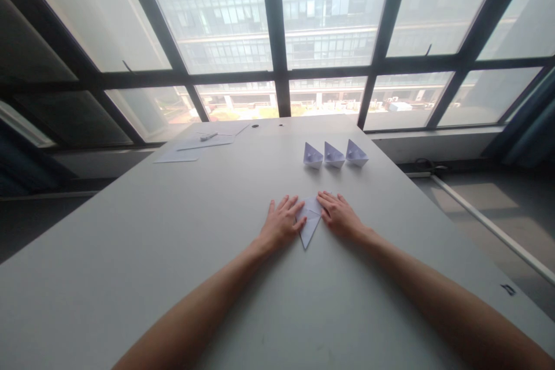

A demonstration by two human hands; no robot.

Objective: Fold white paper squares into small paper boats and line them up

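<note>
A folded piece of white paper (308, 229) lies flat on the table between my hands, its pointed end towards me. My left hand (284, 221) rests on its left edge, fingers spread and the thumb on the paper. Against its upper right edge lies my right hand (340, 214), palm down with the fingers stretched out. The fingers cover both sides of the upper part. Beyond my hands stand three folded paper shapes in a row: a left one (313, 156), a middle one (334, 156) and a right one (356, 154), each with a raised point.
The white table (173, 243) reaches towards large windows. Flat white paper sheets (180, 154) lie at the far left, with a small white pen-like object (208, 136) on top. A dark round hole (255, 126) is near the far edge. A white pipe (489, 225) runs beside the table on the right.
</note>
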